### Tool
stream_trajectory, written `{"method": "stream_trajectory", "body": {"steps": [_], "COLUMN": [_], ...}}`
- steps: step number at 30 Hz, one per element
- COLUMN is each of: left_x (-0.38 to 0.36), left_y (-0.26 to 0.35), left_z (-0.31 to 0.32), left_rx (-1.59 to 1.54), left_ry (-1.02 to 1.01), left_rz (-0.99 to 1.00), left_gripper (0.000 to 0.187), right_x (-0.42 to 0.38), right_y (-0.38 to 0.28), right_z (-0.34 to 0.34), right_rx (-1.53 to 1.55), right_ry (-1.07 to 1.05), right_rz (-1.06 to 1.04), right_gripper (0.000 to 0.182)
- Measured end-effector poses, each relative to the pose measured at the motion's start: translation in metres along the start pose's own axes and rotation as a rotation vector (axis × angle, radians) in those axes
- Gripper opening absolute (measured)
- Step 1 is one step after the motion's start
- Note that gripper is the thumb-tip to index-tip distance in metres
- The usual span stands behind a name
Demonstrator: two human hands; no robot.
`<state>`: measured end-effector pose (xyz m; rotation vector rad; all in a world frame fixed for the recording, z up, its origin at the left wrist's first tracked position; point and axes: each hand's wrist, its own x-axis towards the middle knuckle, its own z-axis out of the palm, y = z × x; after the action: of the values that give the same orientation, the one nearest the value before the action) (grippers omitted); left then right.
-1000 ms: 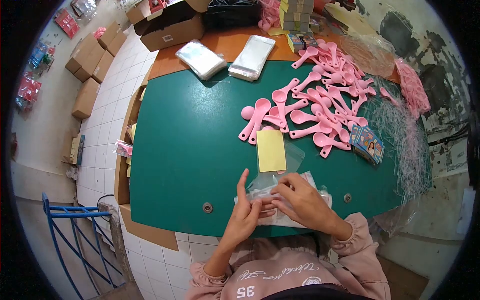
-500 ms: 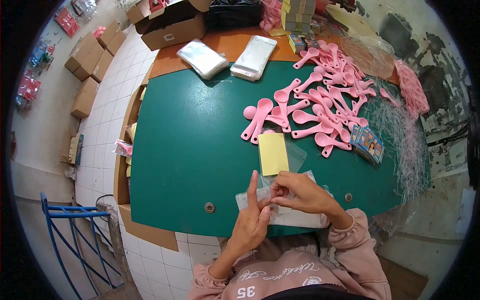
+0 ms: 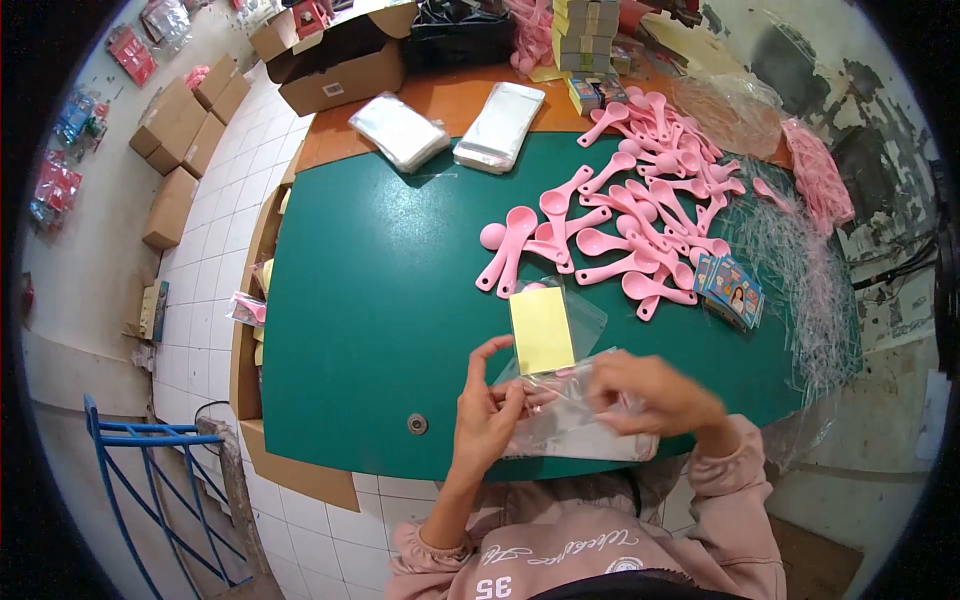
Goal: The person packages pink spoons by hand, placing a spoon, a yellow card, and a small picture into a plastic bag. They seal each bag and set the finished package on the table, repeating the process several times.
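A clear plastic bag [image 3: 548,410] stretches between my hands at the table's near edge. My left hand [image 3: 487,412] pinches its left side between thumb and fingers, with the index finger bent upward. My right hand [image 3: 650,395], blurred by motion, has its fingers curled on the right side of the film. Just beyond, a yellow card [image 3: 543,332] lies with another clear bag [image 3: 588,325] showing beside it. A bit of pink peeks out at the card's top edge. Beneath my hands rests a stack of clear bags [image 3: 600,445].
Pink spoons [image 3: 640,215] are heaped at the right, beside fanned printed cards [image 3: 730,290]. Two bag stacks [image 3: 400,132] [image 3: 500,127] lie at the back, near an open cardboard box [image 3: 340,75]. Plastic strands [image 3: 790,270] trail along the right edge. A blue metal rack [image 3: 150,440] stands lower left.
My right hand has moved right, away from my left, and the clear film is now spread between them. My left index finger has bent from pointing straight up.
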<state>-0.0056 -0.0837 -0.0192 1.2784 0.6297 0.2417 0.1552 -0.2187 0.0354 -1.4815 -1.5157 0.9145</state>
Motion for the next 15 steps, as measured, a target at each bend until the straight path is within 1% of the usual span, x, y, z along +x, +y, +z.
{"method": "stream_trajectory", "body": {"steps": [1,2,3,4,5,6,7,9,11,12,13,14,15], "left_x": [0.001,0.000,0.000,-0.001,-0.002,-0.004,-0.003,-0.005,-0.001,-0.001,-0.001,0.000,0.000], "left_y": [0.000,0.000,0.001,0.001,0.000,-0.003,-0.005,-0.007,-0.009,-0.010,-0.010,-0.009,-0.008], "left_z": [-0.002,-0.003,-0.004,-0.004,-0.005,-0.004,-0.004,-0.005,-0.003,-0.002,0.001,0.003,0.002], "left_rx": [-0.205,-0.203,-0.155,-0.107,-0.106,-0.102,-0.099,-0.109,-0.094,-0.089,-0.215,-0.340,-0.333], "left_ry": [-0.036,-0.039,-0.082,-0.127,-0.133,-0.130,-0.123,-0.120,-0.109,-0.111,-0.106,-0.100,-0.102], "left_rz": [-0.076,-0.074,-0.093,-0.111,-0.110,-0.110,-0.103,-0.116,-0.131,-0.132,-0.125,-0.117,-0.118], "left_gripper": [0.040,0.040,0.031,0.025,0.025,0.020,0.020,0.021,0.022,0.022,0.022,0.022,0.022], "right_x": [-0.008,-0.021,-0.038,-0.048,-0.058,-0.056,-0.058,-0.060,-0.049,-0.029,-0.019,-0.011,-0.005], "right_y": [0.002,0.013,0.030,0.033,0.047,0.049,0.053,0.054,0.044,0.024,0.017,0.020,0.022], "right_z": [-0.020,-0.045,-0.074,-0.107,-0.142,-0.158,-0.157,-0.129,-0.086,-0.051,-0.027,-0.003,0.012], "right_rx": [0.090,0.075,0.096,0.156,-0.003,-0.165,-0.173,-0.570,-0.965,-0.487,-0.321,-0.511,-0.416], "right_ry": [-0.007,0.092,0.198,0.332,0.486,0.637,0.640,0.674,0.684,0.454,0.238,0.173,0.200], "right_rz": [-0.001,-0.057,-0.063,0.079,0.223,0.366,0.360,0.278,0.182,0.162,0.235,0.162,0.134], "right_gripper": [0.014,0.015,0.013,0.013,0.016,0.019,0.019,0.030,0.045,0.054,0.060,0.056,0.041]}}
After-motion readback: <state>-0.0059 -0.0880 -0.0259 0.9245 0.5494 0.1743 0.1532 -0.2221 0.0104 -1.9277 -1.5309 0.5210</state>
